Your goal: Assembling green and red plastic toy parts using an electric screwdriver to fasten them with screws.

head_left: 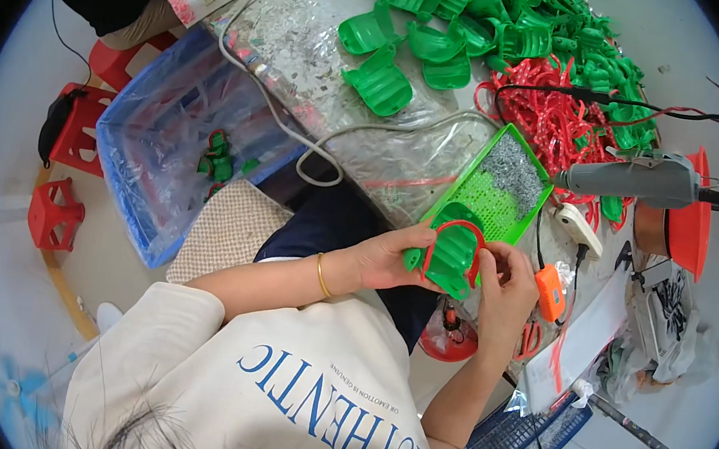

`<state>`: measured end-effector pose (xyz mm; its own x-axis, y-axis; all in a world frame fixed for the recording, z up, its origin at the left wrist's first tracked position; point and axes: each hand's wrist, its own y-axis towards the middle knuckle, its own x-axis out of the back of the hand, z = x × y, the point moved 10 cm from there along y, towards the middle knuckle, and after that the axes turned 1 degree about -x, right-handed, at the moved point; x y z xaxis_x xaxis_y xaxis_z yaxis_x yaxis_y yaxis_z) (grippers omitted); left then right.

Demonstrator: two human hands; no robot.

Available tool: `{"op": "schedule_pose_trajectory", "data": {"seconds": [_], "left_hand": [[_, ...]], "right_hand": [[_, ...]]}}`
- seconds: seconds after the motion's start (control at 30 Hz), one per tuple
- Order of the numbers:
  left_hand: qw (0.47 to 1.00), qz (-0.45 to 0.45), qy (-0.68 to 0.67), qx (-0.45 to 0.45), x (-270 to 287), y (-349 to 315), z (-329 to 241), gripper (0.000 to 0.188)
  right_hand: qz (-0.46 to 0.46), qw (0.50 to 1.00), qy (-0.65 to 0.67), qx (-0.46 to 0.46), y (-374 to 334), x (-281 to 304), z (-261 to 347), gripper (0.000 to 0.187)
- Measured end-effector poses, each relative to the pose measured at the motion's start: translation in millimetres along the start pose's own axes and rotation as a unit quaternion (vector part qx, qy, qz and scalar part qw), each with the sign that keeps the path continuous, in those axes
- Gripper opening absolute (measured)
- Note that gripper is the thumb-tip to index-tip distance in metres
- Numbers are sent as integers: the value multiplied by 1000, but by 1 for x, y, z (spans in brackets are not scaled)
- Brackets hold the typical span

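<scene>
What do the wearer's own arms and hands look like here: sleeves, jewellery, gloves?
Both hands are bare, with no gloves. The left hand has a thin gold bangle at the wrist; the right hand shows no jewellery. Both forearms are uncovered, emerging from the short sleeves of a cream T-shirt with blue printed lettering.

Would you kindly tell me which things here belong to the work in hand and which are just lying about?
In use:
green plastic piece with red strap, held by left hand and right hand
green tray of screws
electric screwdriver

Lying about:
blue crate
red stools
orange gadget
</scene>
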<state>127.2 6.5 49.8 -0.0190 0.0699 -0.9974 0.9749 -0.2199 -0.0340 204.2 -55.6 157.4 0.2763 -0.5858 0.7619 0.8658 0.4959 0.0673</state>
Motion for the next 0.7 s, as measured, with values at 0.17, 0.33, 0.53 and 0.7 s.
{"op": "schedule_pose_trajectory", "data": {"seconds": [0.17,0.33,0.53,0.7], "left_hand": [[999,-3,32,-36,-11,-2,-10,72],[998,-21,31,-47,-9,-5,-13,73],[997,-8,60,-49,-2,-6,-11,79],[994,-5,85,-66,-1,-11,-12,81]], "right_hand": [[39,997,46,-48,-3,-16,-11,11],[48,993,85,-64,-10,-22,-24,13],[22,992,95,-86,-12,-15,-38,14],[38,937,309,-159,-14,-27,-43,14]]}}
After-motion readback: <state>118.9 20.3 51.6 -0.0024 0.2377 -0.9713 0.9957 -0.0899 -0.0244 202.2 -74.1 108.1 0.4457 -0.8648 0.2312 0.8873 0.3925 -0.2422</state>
